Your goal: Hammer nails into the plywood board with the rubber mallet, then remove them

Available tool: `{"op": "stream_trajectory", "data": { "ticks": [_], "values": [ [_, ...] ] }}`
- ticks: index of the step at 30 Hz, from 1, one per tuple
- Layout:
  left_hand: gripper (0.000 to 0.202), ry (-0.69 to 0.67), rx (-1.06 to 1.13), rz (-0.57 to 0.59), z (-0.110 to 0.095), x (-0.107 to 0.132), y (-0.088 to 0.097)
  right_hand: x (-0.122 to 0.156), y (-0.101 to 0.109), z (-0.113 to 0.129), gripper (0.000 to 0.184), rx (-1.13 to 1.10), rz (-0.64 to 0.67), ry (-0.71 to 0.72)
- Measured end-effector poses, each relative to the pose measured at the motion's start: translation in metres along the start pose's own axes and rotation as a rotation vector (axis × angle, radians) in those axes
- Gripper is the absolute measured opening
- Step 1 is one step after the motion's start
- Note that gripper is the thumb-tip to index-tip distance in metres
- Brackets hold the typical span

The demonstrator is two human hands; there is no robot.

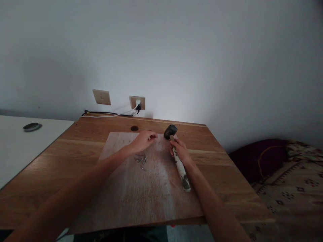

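My right hand is wrapped round the pale handle of a hammer, close below its dark head. The hammer's head points toward the wall, above the right part of a thin wooden board. Near the board's far edge, my left hand is closed with its fingertips pinched together; whatever they hold is too small to make out. Several loose nails lie in a small pile on the board, just below my left wrist.
Under the board is a wooden table with a round cable hole. Cables run along the wall to a socket. A white surface adjoins on the left, with a dark oval object. Patterned fabric lies at right.
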State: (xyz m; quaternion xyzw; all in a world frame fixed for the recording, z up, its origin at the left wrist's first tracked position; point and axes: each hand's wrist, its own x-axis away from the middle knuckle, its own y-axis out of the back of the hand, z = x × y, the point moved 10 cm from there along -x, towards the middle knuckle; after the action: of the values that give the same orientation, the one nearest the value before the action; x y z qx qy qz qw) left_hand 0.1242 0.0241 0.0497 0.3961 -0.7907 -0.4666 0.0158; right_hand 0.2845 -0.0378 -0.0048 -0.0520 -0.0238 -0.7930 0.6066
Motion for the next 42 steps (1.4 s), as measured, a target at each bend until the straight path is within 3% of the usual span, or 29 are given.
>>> {"op": "stream_trajectory", "data": {
  "ticks": [5,8,14,20,25,35,42],
  "values": [
    [0.019,-0.018,0.09,0.064,-0.008,-0.026,-0.035,0.0,0.014,-0.003,0.028,-0.037,-0.072,0.001],
    [0.028,-0.086,0.101,0.09,-0.016,-0.032,-0.044,0.001,0.018,-0.006,0.024,-0.036,-0.113,0.0],
    [0.028,-0.067,0.227,0.07,-0.008,-0.041,-0.047,0.005,0.018,-0.01,0.02,0.001,-0.179,0.019],
    [0.02,-0.054,0.275,0.086,-0.007,-0.041,-0.057,0.005,0.014,-0.009,0.02,-0.014,-0.123,0.01],
    [0.027,-0.065,0.27,0.103,-0.01,-0.036,-0.061,0.003,0.02,-0.009,0.022,-0.06,-0.114,-0.019],
    [0.009,-0.07,0.254,0.099,-0.009,-0.037,-0.061,0.015,0.044,0.002,0.04,-0.116,-0.07,-0.046],
    [0.031,-0.03,0.324,0.098,-0.007,-0.037,-0.06,0.025,0.033,0.004,0.047,-0.139,-0.003,-0.036]
  ]
}}
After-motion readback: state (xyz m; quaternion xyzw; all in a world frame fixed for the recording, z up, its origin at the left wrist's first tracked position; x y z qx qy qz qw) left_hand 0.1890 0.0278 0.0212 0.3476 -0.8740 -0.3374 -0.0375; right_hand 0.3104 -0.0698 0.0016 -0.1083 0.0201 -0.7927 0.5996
